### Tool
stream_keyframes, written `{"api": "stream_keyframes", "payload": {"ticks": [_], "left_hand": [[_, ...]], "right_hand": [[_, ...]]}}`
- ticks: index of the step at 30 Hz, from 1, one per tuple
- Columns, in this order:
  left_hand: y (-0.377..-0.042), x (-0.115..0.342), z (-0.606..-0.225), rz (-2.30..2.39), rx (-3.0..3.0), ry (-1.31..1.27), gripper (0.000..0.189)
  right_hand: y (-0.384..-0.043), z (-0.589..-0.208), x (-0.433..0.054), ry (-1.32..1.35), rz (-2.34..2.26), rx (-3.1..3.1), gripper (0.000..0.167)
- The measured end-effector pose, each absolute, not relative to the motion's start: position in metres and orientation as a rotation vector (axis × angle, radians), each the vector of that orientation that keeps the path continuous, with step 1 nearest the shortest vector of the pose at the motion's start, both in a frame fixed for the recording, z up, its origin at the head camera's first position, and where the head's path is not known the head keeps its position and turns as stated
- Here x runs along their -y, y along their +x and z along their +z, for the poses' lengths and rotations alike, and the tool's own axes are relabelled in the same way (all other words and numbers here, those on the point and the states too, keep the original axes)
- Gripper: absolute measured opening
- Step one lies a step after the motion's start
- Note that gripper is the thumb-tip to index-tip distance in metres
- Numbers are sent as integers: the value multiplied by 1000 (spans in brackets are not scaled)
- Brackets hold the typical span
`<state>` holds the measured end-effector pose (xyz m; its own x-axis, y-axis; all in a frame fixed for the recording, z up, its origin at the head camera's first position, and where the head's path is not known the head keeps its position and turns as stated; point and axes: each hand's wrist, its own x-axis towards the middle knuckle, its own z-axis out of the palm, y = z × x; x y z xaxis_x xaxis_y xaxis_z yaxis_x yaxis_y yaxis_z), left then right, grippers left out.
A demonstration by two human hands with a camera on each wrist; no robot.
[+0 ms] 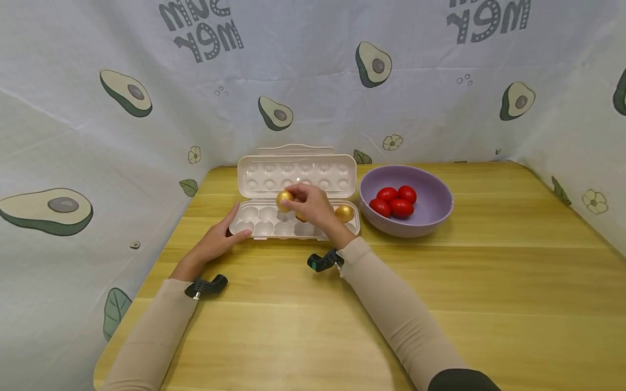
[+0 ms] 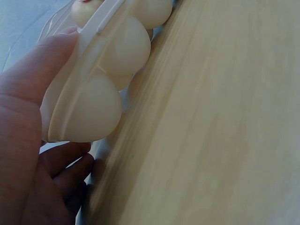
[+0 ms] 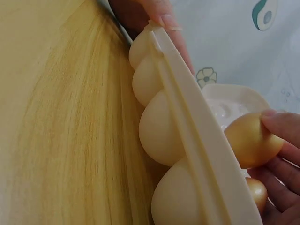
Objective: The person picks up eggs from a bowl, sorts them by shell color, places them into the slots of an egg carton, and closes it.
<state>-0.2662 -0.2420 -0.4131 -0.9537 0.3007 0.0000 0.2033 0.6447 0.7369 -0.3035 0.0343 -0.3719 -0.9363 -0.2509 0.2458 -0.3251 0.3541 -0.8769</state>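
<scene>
A pale plastic egg carton point(image 1: 264, 228) lies open on the table, its lid point(image 1: 296, 163) folded back toward the wall. With thumb and fingertips my right hand point(image 1: 315, 207) pinches a golden egg point(image 1: 284, 201) over the carton's back row of cups. Two other golden eggs sit in the carton: one egg point(image 1: 344, 213) near the right end, and one egg point(image 1: 300, 217) partly hidden under my right hand. My left hand point(image 1: 217, 241) holds the carton's left end; the left wrist view shows its thumb point(image 2: 54, 58) on the rim and the other fingers below.
Right of the carton, close beside it, stands a purple bowl point(image 1: 437, 217) with several red eggs point(image 1: 401, 208) in it. A white cloth point(image 1: 323, 108) printed with avocados hangs behind the wooden table point(image 1: 274, 326) and along its sides.
</scene>
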Motion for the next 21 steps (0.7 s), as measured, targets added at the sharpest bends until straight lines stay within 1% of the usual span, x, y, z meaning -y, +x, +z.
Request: {"api": "stream_keyframes", "payload": {"ticks": [8,21], "left_hand": [[-265,242,-414,1214,-2725,409,94],[-266,241,-413,1202,-2731,410,94]], "right_hand": [[-303,-375,-32,546,1652,2554,33],[-304,-378,-31,561,1567,2593,35]]}}
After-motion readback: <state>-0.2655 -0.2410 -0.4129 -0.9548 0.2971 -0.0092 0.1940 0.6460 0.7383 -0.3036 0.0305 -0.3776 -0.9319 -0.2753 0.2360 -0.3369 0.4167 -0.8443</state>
